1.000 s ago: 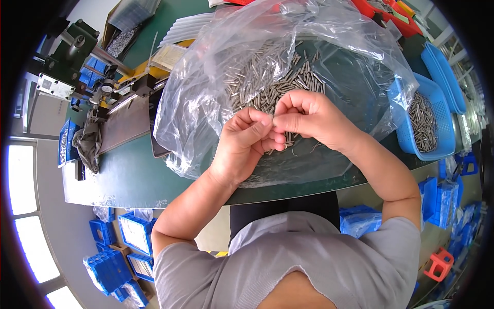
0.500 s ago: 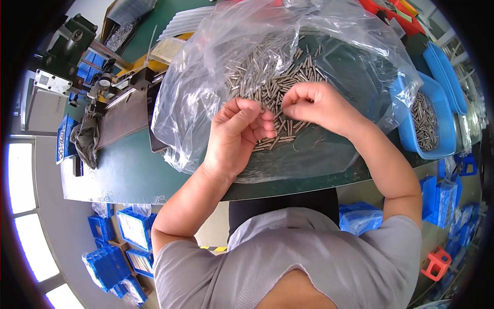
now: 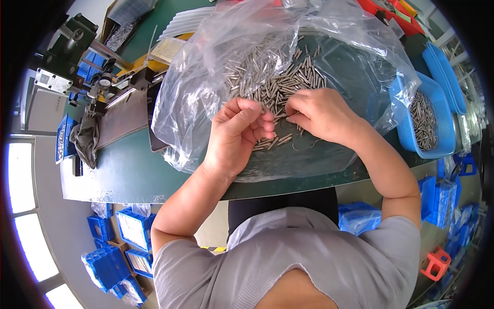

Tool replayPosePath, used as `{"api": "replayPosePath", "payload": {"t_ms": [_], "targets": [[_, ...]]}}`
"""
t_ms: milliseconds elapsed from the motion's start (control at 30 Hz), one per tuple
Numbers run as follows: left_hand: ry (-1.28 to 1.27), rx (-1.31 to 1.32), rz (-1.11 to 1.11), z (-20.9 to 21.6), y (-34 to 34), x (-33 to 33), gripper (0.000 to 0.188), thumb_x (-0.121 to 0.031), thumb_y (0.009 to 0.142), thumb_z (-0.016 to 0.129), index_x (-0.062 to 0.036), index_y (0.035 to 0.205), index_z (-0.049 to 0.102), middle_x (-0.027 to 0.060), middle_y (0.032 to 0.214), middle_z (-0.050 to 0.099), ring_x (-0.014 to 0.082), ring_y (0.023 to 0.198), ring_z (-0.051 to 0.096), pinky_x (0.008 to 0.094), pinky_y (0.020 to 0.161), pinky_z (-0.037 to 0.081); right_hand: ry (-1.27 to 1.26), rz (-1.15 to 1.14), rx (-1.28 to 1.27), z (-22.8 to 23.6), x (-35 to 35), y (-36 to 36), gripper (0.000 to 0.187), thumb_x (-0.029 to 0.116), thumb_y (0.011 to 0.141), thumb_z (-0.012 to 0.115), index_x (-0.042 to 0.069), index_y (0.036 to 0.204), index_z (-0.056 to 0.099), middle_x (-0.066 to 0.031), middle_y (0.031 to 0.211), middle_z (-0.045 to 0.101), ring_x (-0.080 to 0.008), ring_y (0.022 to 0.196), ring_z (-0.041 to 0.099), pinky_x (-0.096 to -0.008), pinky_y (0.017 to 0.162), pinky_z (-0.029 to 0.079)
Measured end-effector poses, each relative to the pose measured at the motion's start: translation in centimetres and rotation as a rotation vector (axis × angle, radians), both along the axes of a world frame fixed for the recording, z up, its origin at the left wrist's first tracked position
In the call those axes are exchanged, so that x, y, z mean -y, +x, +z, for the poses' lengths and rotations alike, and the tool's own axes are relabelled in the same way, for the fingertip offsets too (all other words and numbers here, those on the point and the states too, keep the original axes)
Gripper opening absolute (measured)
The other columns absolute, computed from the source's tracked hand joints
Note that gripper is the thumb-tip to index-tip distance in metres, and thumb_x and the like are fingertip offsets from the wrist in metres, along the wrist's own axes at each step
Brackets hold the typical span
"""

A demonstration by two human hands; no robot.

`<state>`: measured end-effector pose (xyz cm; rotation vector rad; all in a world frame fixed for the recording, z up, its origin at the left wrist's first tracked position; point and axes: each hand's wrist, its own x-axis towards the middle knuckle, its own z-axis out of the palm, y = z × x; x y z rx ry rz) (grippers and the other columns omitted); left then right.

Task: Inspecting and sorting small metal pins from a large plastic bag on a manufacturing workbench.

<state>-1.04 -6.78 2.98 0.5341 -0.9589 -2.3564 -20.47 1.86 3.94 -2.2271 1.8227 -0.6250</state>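
A heap of small grey metal pins (image 3: 267, 85) lies on a large clear plastic bag (image 3: 193, 103) spread over the green table. Over the heap's near left side, my left hand (image 3: 239, 123) is closed, thumb against index finger. The tip of a small metal pin (image 3: 263, 110) shows between them; the rest of it is hidden. My right hand (image 3: 324, 114) sits at the heap's right side, fingers bent and drawn together with the tips down among the pins. What those fingertips hold, if anything, I cannot make out.
A blue basket (image 3: 446, 135) of similar pins stands on the right, beside a blue tray (image 3: 446, 77). At the left are a metal fixture with a dial gauge (image 3: 105, 81) and a crumpled dark cloth (image 3: 87, 139). Blue crates (image 3: 110, 265) stand on the floor.
My right hand has lowered from just above the heap, so its fingertips now reach the pins. The left hand stays in place, still pinching its pin.
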Motion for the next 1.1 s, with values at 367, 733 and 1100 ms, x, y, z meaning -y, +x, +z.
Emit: {"api": "replayPosePath", "payload": {"t_ms": [367,733,1100], "targets": [[0.002,-0.003,-0.013,0.1,-0.1,-0.1,0.007,-0.008,0.09,0.052,-0.0007,0.091,0.053,0.0149,0.084,0.063,0.0202,0.071,0.063,0.0318,0.065,0.054,-0.049,0.017,0.013,0.3,-0.2,0.9,0.01,0.011,0.078,0.063,0.005,0.082,0.057,-0.0082,0.077,0.058,-0.023,0.065,0.059,-0.0343,0.057,0.047],[0.046,0.037,-0.128,0.2,-0.3,-0.5,0.009,-0.008,0.091,0.052,0.0004,0.091,0.053,0.0161,0.088,0.064,0.0205,0.074,0.064,0.0318,0.068,0.055,0.357,-0.061,1.338,1.9,0.0,1.2,0.009,0.015,0.091,0.052,0.006,0.093,0.051,-0.0002,0.078,0.054,-0.0006,0.059,0.036,-0.015,0.049,0.028],[0.056,0.001,-0.127,-0.1,-0.1,-0.5,0.008,-0.008,0.091,0.054,0.0001,0.09,0.055,0.015,0.085,0.064,0.0203,0.074,0.064,0.0319,0.067,0.056,-0.034,0.011,0.763,1.8,-0.6,2.2,0.004,0.003,0.085,0.057,0.0,0.086,0.055,-0.0033,0.077,0.057,-0.009,0.071,0.055,-0.024,0.064,0.045]]}}
